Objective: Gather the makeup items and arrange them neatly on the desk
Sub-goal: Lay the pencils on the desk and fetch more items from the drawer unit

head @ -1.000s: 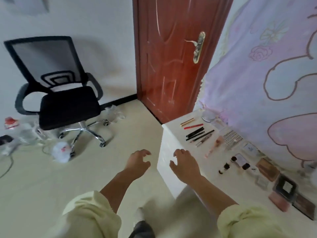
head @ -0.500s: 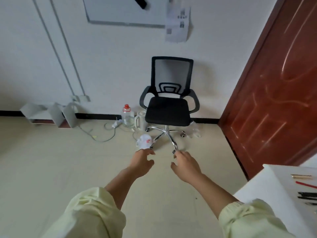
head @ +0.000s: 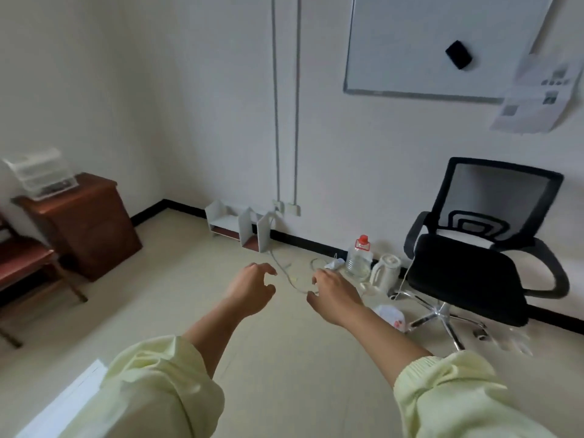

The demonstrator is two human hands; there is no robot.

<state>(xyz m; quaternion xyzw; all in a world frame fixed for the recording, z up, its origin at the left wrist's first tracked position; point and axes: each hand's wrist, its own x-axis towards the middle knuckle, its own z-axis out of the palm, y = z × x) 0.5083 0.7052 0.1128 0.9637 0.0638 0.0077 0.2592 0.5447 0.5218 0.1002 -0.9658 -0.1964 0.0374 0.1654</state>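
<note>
The desk and the makeup items are out of view. My left hand point(head: 249, 290) is stretched out in front of me over the floor, fingers loosely curled, holding nothing. A little to its right, my right hand point(head: 336, 294) hangs the same way, empty, with relaxed fingers. Both arms wear pale yellow sleeves.
A black office chair point(head: 467, 276) stands at the right by the wall, with a water bottle point(head: 358, 259), a white kettle point(head: 385, 273) and cables on the floor beside it. A white shelf unit point(head: 240, 226) lies by the wall. A brown cabinet point(head: 82, 226) stands at the left.
My view has swung left, away from the white desk and the makeup items, past the door and chair to the room's corner. Both hands stayed in front of me, empty.
</note>
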